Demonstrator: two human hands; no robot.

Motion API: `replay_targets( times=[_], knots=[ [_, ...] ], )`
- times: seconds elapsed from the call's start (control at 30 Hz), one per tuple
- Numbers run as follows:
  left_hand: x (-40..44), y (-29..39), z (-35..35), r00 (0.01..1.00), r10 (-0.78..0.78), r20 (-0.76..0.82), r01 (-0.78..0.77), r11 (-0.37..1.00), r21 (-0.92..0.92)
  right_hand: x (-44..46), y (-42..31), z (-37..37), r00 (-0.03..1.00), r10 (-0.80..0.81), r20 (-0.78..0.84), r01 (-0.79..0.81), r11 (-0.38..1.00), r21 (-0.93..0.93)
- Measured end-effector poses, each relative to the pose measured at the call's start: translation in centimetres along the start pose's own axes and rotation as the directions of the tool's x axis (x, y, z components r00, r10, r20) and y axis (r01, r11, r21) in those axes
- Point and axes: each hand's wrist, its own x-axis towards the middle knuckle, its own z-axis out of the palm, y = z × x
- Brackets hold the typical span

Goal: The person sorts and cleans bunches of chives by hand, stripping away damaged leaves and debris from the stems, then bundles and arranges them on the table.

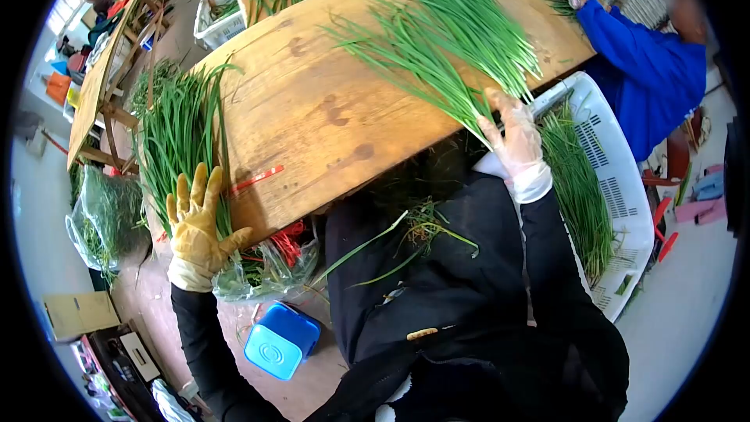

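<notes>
A small bunch of green stalks (433, 78) is lying on the desk (312, 101), fanning away from the right grip (517, 141) with its pale ends reaching into it. That grip, gloved, is closing thumb and fingers lightly about those ends. Just beyond it, a larger bunch (476, 23) is resting, its pale ends pointing back toward the same grip. The left grip (197, 227), also gloved, is spreading its fingers wide, grasping nothing, over the near end of a dark green bunch (180, 137); whether it is pressing down, I cannot tell.

The step in hand appears to be handling the small bunch by its ends; the next move likely calls for keeping those ends together and level.

A red strip (258, 180) is lying just right of the left grip. Right of the right grip, a white crate (625, 211) is holding more stalks (574, 187). Farther beyond, a co-worker in a blue sleeve (629, 51) is reaching onto the desk.
</notes>
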Motion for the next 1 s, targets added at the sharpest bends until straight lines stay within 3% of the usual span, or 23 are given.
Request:
replay_targets(
  times=[0.03, 0.1, 0.13, 0.17, 0.23, 0.27, 0.3, 0.37, 0.43, 0.5, 0.53, 0.57, 0.63, 0.67, 0.7, 0.73, 0.77, 0.8, 0.83, 0.9, 0.93, 0.97, 1.0],
  knots=[
    [0.0, 0.9, -0.8, 1.000, 0.010, -0.002, -0.010, 1.000, 0.006, -0.3, 1.4, 0.0, 0.998, 0.054, -0.030, -0.057, 0.993, -0.102],
    [0.1, 3.1, -2.5, 0.982, 0.018, -0.188, -0.020, 1.000, -0.008, -0.2, 3.4, -0.3, 0.912, 0.353, 0.211, -0.353, 0.935, -0.036],
    [0.3, 4.8, -3.7, 0.950, 0.067, -0.304, -0.094, 0.993, -0.074, 0.3, 4.0, -0.8, 0.784, 0.479, 0.395, -0.507, 0.861, -0.040],
    [0.4, 6.1, -3.3, 0.917, 0.086, -0.389, -0.189, 0.953, -0.236, -0.5, 5.7, 0.5, 0.784, 0.490, 0.381, -0.529, 0.849, -0.002],
    [0.4, 9.6, -0.1, 0.982, 0.093, -0.164, -0.188, 0.504, -0.843, -1.2, 6.1, 2.8, 0.632, 0.456, 0.626, -0.767, 0.482, 0.423],
    [0.7, 12.6, 0.3, 0.989, 0.144, 0.024, -0.006, 0.208, -0.978, -1.3, 4.9, 3.3, 0.629, 0.351, 0.694, -0.777, 0.308, 0.549],
    [1.3, 15.8, 0.6, 0.951, 0.248, 0.185, 0.214, -0.094, -0.972, -1.8, 3.2, 3.9, 0.636, 0.231, 0.736, -0.769, 0.107, 0.630],
    [3.4, 20.5, 5.9, 0.911, 0.286, 0.298, 0.399, -0.425, -0.812, -2.8, 0.4, 5.1, 0.672, 0.163, 0.722, -0.734, 0.023, 0.679],
    [6.0, 23.8, 9.7, 0.908, 0.303, 0.290, 0.419, -0.630, -0.654, -4.8, -2.9, 4.7, 0.703, 0.121, 0.701, -0.711, 0.071, 0.700],
    [7.3, 25.2, 11.2, 0.913, 0.335, 0.233, 0.406, -0.689, -0.601, -7.6, -4.9, 4.3, 0.656, 0.017, 0.754, -0.755, 0.026, 0.656],
    [7.0, 26.0, 9.5, 0.931, 0.356, 0.082, 0.347, -0.789, -0.507, -9.2, -5.6, 3.9, 0.654, 0.023, 0.756, -0.753, 0.105, 0.649],
    [7.0, 26.7, 10.0, 0.921, 0.370, 0.122, 0.378, -0.776, -0.505, -10.2, -4.8, 4.5, 0.598, -0.016, 0.802, -0.802, -0.017, 0.597],
    [6.4, 26.7, 9.8, 0.879, 0.457, 0.136, 0.453, -0.710, -0.539, -9.0, -4.2, 1.6, 0.596, 0.040, 0.802, -0.803, 0.052, 0.594],
    [6.7, 25.6, 9.4, 0.785, 0.619, 0.024, 0.490, -0.596, -0.636, -8.4, -3.9, 1.7, 0.741, -0.103, 0.664, -0.672, -0.117, 0.732],
    [7.1, 25.6, 9.2, 0.838, 0.540, 0.082, 0.380, -0.468, -0.798, -7.1, -4.2, -0.1, 0.652, -0.070, 0.755, -0.758, -0.065, 0.649],
    [7.4, 25.6, 9.0, 0.880, 0.453, 0.140, 0.291, -0.283, -0.914, -6.8, -3.7, 0.2, 0.651, -0.119, 0.749, -0.757, -0.028, 0.653],
    [7.6, 25.7, 8.1, 0.942, 0.330, 0.061, 0.096, -0.089, -0.991, -6.4, -3.0, 0.4, 0.648, -0.169, 0.743, -0.752, 0.011, 0.659],
    [8.3, 24.9, 7.5, 0.947, 0.318, 0.043, -0.020, 0.191, -0.981, -5.5, -2.9, -0.5, 0.576, -0.122, 0.808, -0.816, -0.037, 0.576],
    [8.3, 23.0, 4.0, 0.930, 0.320, 0.180, 0.046, 0.384, -0.922, -4.9, -1.2, 0.2, 0.619, -0.151, 0.771, -0.785, -0.141, 0.603],
    [9.1, 19.4, 5.6, 0.996, -0.062, -0.061, -0.068, -0.116, -0.991, -2.5, 1.8, 0.1, 0.565, -0.103, 0.819, -0.769, -0.424, 0.478],
    [10.1, 16.6, 5.9, 0.950, -0.297, -0.091, 0.030, 0.379, -0.925, -2.6, 2.7, 0.1, 0.618, -0.063, 0.784, -0.786, -0.029, 0.617],
    [10.8, 14.5, 6.4, 0.844, -0.413, -0.341, -0.113, 0.485, -0.867, -2.6, 3.5, 0.0, 0.679, -0.057, 0.732, -0.665, 0.376, 0.646],
    [11.3, 12.4, 6.7, 0.809, -0.454, -0.373, -0.069, 0.557, -0.827, -2.4, 3.9, -0.8, 0.502, -0.148, 0.852, -0.709, 0.494, 0.503]
  ],
)
